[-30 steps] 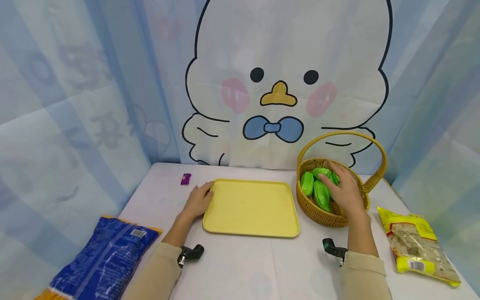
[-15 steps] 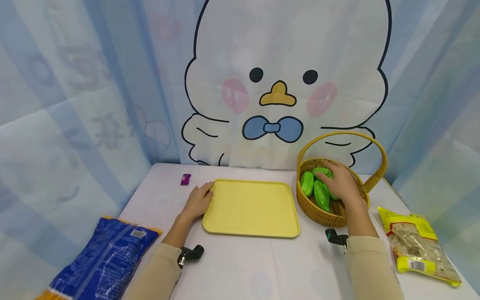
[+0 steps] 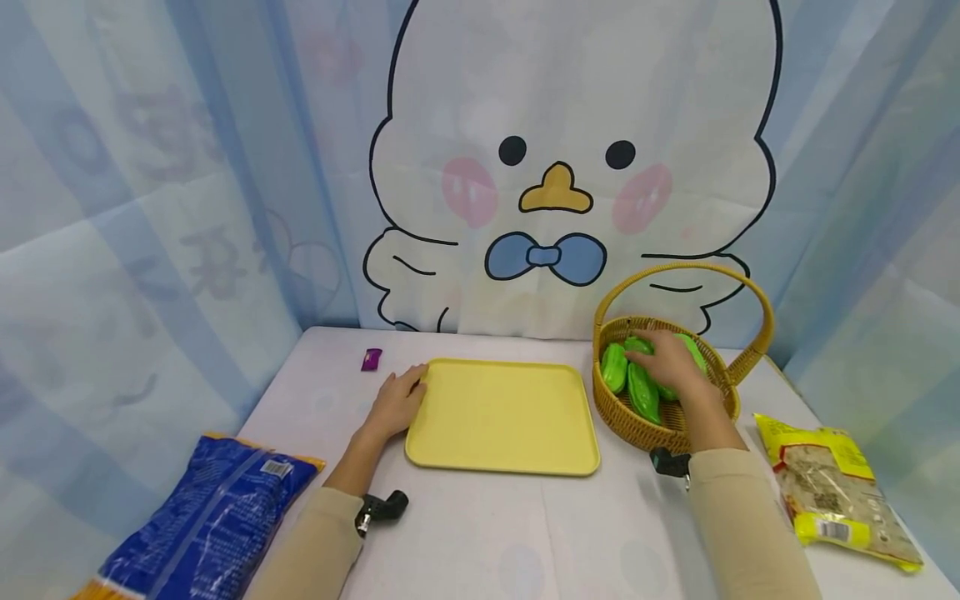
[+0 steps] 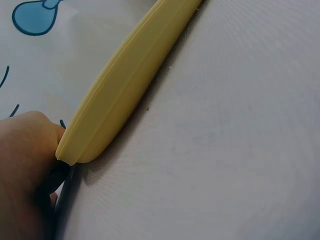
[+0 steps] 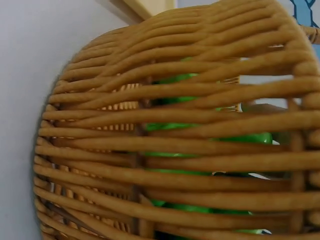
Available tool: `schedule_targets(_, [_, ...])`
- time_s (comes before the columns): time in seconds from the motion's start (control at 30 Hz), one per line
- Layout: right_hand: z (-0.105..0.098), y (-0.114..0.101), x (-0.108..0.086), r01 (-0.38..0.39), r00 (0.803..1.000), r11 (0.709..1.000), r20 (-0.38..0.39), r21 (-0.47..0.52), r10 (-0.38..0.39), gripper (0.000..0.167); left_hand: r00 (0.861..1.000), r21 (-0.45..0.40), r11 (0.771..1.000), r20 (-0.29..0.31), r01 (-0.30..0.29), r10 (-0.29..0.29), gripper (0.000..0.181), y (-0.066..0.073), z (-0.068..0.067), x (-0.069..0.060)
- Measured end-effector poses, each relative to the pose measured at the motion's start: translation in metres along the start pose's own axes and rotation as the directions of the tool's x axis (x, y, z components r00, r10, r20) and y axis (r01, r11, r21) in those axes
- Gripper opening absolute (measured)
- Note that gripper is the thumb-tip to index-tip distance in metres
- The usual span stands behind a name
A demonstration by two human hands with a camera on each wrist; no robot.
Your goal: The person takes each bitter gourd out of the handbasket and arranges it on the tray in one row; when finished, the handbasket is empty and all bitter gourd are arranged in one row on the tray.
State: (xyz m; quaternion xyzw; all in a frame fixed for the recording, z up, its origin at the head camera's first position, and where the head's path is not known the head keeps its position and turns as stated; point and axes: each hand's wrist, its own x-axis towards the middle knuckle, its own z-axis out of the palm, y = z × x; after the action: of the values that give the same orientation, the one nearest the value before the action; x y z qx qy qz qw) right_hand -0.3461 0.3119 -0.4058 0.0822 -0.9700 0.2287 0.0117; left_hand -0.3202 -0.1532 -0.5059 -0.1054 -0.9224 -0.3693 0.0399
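Observation:
In the head view my left hand rests at the left edge of a yellow tray, its fingers touching the rim. The left wrist view shows this hand beside the tray's side wall. My right hand reaches into a wicker basket that holds several glossy green peppers. Its thumb and fingers lie over a pepper at the back, but whether they grip it is hidden. In the right wrist view, the basket's weave covers most of the peppers and the hand.
A small purple packet lies behind and left of the tray. A blue bag is at the front left, and a yellow bag lies right of the basket. The basket's tall handle arches up. A curtain hangs behind the table.
My right hand has moved left and lower inside the basket. A green pepper now shows on the hand's right side. The left hand and the tray have stayed in place.

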Motion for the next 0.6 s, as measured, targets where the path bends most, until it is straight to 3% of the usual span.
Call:
schedule_targets(0.33, [0.007,0.004,0.001,-0.013,0.999,1.000,-0.051,-0.024,0.011,0.054,1.000,-0.003,1.000,0.001,0.010,-0.010,0.047,-0.001,0.000,0.000])
schedule_targets(0.6, [0.001,-0.001,-0.012,-0.064,0.993,0.996,-0.096,0.055,0.069,0.058,1.000,0.001,1.000,0.000,0.004,-0.004,0.047,-0.001,0.001,0.000])
